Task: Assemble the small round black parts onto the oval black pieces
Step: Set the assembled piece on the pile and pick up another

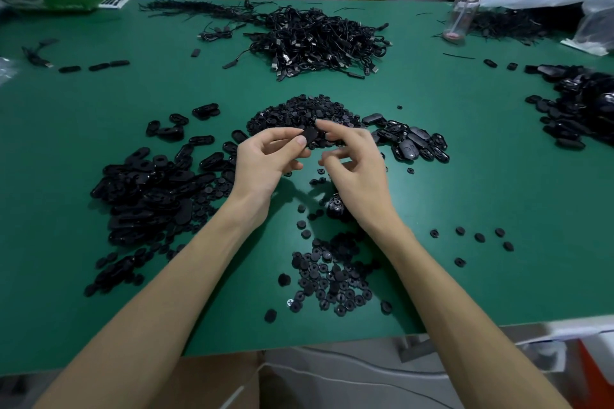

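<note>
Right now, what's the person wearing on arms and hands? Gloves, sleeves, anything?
Nothing visible. The left hand and right hand have no gloves, rings or tape. The left forearm and right forearm are uncovered down to the frame edge: no sleeve, watch or wristband shows. Nails look short and unpainted.

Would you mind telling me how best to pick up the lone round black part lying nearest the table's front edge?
Pinch the round part across its rim with thumb and forefinger, coming straight down from above. It lies low on the green mat, apart from the pile, so its sides are free all round.
</note>
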Motion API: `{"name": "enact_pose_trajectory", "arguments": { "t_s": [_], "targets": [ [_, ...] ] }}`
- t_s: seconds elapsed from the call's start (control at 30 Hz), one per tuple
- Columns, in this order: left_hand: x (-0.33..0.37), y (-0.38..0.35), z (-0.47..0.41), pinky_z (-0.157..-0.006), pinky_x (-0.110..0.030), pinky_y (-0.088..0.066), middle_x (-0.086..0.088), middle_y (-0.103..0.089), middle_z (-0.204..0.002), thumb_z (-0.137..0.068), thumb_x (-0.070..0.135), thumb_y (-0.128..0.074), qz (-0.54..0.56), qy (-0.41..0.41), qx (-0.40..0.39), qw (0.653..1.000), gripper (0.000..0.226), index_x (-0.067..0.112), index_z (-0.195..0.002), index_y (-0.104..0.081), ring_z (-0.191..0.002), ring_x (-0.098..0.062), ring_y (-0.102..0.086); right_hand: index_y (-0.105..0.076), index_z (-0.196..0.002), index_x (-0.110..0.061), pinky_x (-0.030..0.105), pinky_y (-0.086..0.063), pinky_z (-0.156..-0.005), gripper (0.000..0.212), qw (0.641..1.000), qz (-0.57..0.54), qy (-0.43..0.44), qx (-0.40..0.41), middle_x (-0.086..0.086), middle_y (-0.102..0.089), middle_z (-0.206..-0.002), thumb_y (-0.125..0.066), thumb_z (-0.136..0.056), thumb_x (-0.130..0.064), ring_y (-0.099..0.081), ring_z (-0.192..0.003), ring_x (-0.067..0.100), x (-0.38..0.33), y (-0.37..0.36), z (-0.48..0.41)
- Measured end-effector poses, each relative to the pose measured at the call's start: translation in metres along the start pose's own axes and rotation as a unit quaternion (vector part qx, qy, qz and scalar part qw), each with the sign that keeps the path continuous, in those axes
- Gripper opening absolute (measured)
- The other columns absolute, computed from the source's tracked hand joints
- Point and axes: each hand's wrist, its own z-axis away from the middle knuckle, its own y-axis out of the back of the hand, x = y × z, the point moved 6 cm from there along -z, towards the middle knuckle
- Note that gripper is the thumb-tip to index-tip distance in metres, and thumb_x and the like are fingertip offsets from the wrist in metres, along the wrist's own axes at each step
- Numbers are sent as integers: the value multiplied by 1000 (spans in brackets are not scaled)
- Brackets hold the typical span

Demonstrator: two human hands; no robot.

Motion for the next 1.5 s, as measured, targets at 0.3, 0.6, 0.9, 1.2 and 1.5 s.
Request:
{"name": "enact_pose_trajectory", "arguments": {
  "t_s": [0.3,0.6,0.9,1.2,1.5],
  "targets": [
    [5,-10,4,-76,-29,-59,-13,-78,-93,-94,7,-74,9,-17,-66,998,16,3,-109,-73,-87,-20,-75,-73,-109,-8,28,-56,-70,14,994,-102,-27,35,2,-77,-89,-64,-99,-5,-71,-77,11,6,8,-2],
    [8,-12,6,-71,-25,-59,-9,-79,-89,-93,4,-74,-45,-54,-61,996,13,1,-106,-72,-80,-17,-75,-74,-104,-11,41,-59,-83,9,997,-65,-24,41,2,-75,-95,-68,-97,-12,-71,-90,22,7,8,-1],
    [6,-14,5,-80,-30,-62,-16,-77,-92,-92,-8,-66,-101,-61,-41,992,12,1,-98,-72,-79,-20,-73,-76,-97,-15,29,-58,-74,9,999,4,19,46,-7,-75,-88,-73,-91,-10,-72,-80,9,2,4,3],
    [13,-14,5,-78,-27,-60,-19,-77,-94,-92,-6,-69,-110,-90,-56,988,12,-4,-104,-72,-80,-20,-75,-73,-99,-17,25,-54,-70,10,992,55,72,83,-7,-70,-86,-71,-90,-11,-66,-78,8,-5,8,5],
    [11,-12,3,-82,-36,-63,-10,-79,-94,-94,5,-73,-143,-101,-73,982,14,2,-108,-75,-86,-22,-78,-76,-103,-18,31,-54,-76,21,994,57,75,57,-1,-67,-94,-65,-94,-2,-64,-86,12,-8,6,4]
  ]
}}
